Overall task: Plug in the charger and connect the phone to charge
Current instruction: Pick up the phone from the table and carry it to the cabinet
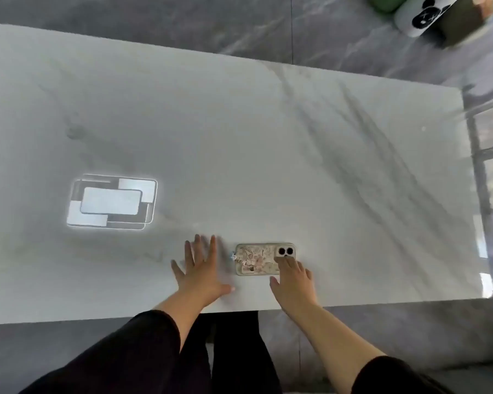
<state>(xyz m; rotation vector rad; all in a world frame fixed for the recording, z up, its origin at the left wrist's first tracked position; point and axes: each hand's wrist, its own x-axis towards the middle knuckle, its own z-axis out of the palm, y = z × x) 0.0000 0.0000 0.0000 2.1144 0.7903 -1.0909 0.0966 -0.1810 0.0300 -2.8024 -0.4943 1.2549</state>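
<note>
A cream phone in a patterned case with 2 dark camera lenses lies face down on the white marble table, lower centre of frame. The right hand rests fingertips on its right end, gripping nothing. Left of the phone, the left hand lies flat, fingers spread.

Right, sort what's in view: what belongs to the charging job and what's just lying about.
For the job:
- phone, face down on the table
- right hand touching it
- left hand, spread flat beside it

Lying about:
- panda-print thing on the floor
- no charger in sight
</note>
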